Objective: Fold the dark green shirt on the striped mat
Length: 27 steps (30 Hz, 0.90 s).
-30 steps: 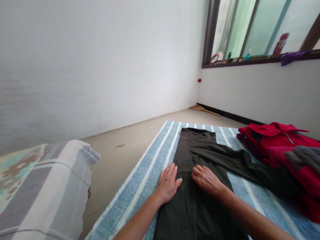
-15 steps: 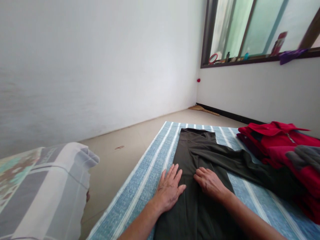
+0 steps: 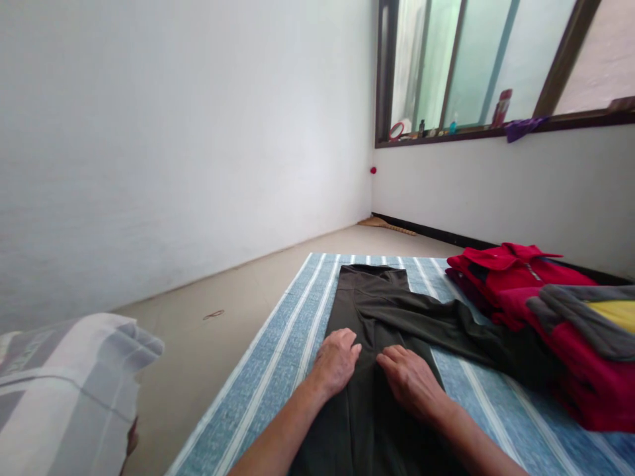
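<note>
A dark olive-black garment (image 3: 357,311) lies stretched over a blue-and-white striped mat (image 3: 270,370). Its banded opening is at the far end, and a long sleeve or leg lies out to the right; I cannot tell which. At the garment's left edge is my left hand (image 3: 336,360), fingers curled down onto the cloth and closed on it. My right hand (image 3: 409,377) is a little to the right, on the middle of the garment, its fingers bent and gathered on the fabric. The near end of the garment runs out of view between my forearms.
Red folded clothes (image 3: 516,268) are piled on the right, with a grey and yellow piece (image 3: 570,307) on top. At lower left is a grey-and-white checked bundle (image 3: 94,370). A thin loop (image 3: 213,315) lies on the floor. Bottles (image 3: 501,109) stand on the windowsill.
My left hand has gone from flat with spread fingers to curled on the garment's edge. The right hand stays bent on the cloth. The view has turned slightly right.
</note>
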Each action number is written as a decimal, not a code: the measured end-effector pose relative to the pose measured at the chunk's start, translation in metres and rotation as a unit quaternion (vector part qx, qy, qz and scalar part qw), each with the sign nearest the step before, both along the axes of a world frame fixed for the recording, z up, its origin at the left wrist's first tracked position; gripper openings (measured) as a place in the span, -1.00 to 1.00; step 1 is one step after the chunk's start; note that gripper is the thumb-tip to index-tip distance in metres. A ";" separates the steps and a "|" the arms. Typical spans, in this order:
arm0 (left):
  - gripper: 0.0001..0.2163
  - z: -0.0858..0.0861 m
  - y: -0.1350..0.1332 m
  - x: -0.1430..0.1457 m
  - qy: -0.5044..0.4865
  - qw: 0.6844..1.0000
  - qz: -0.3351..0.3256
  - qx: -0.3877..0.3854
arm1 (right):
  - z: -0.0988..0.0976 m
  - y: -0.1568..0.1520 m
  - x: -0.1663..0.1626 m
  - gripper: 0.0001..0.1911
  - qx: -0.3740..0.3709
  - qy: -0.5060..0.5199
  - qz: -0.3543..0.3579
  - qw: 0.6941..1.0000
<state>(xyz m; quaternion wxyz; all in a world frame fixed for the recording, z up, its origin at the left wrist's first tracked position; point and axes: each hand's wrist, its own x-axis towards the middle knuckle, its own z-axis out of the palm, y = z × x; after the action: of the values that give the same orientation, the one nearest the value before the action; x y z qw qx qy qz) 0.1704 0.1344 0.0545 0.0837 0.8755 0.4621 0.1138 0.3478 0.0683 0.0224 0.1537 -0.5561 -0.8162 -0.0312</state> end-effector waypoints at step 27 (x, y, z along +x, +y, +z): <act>-0.76 -0.022 0.059 0.070 -0.014 0.997 0.075 0.009 | -0.007 0.059 0.141 -0.72 -0.073 0.192 -0.251 0.946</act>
<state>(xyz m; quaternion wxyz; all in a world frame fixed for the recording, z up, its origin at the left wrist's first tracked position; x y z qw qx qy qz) 0.2405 0.1935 0.0327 0.0736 0.8372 0.5245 0.1366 0.4884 0.1273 0.0156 0.2539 -0.7483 -0.6049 0.0982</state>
